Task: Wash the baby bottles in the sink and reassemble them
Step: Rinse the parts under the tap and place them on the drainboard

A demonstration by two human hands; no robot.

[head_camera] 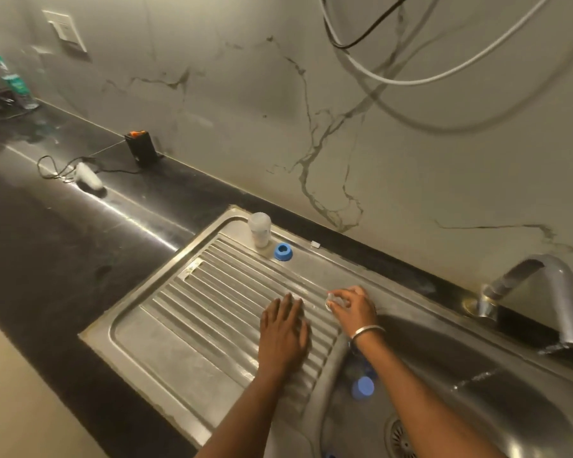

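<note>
1. Marble-veined wall (245, 110) backs a black counter (47, 242) with a steel sink (477, 375) and ribbed drainboard (196, 309).
2. Between the curled fingertips of my right hand (353, 307) I pinch a small clear bottle part (334, 300), just above the drainboard's inner edge.
3. My left hand (283, 332) lies flat on the ribs, fingers straight, holding nothing.
4. At the drainboard's far edge a clear bottle (259, 229) stands upright, a blue ring (282, 251) just beside it.
5. Down in the basin lies a blue cap (363, 387).
6. A tap (536, 292) stands over the basin's far side.

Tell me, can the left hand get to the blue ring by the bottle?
Probably yes. The left hand lies flat on the drainboard, and only bare ridges separate it from the blue ring.
</note>
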